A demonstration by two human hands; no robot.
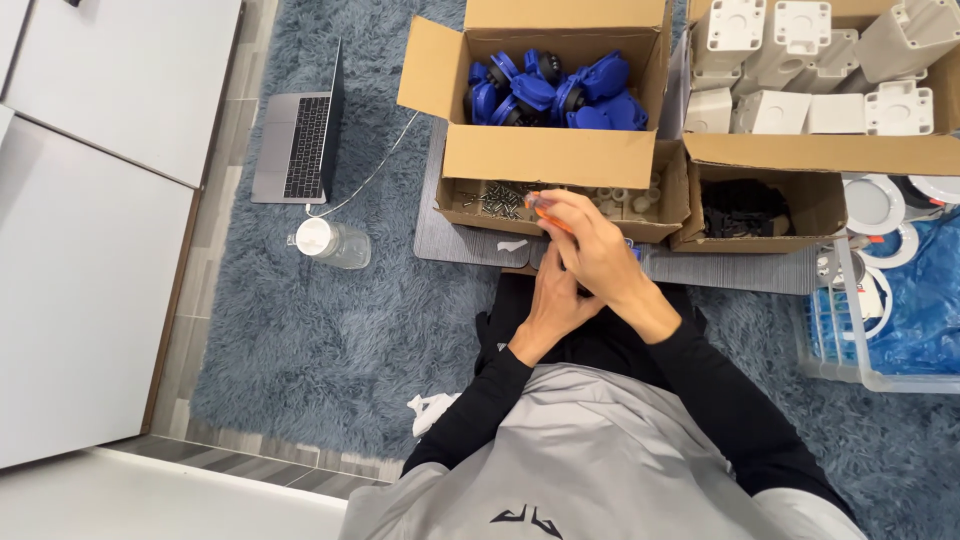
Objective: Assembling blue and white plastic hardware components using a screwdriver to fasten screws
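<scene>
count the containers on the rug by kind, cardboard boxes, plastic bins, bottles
cardboard boxes: 4 (blue parts, white parts, screws, black items)
clear plastic bin: 1
clear bottle: 1
total: 6

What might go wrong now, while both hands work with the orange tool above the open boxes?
The right hand holds the orange tool over the screw tray; a slip might scatter screws into the rug. The left hand lies under it, so the tool's tip could jab it.
</scene>
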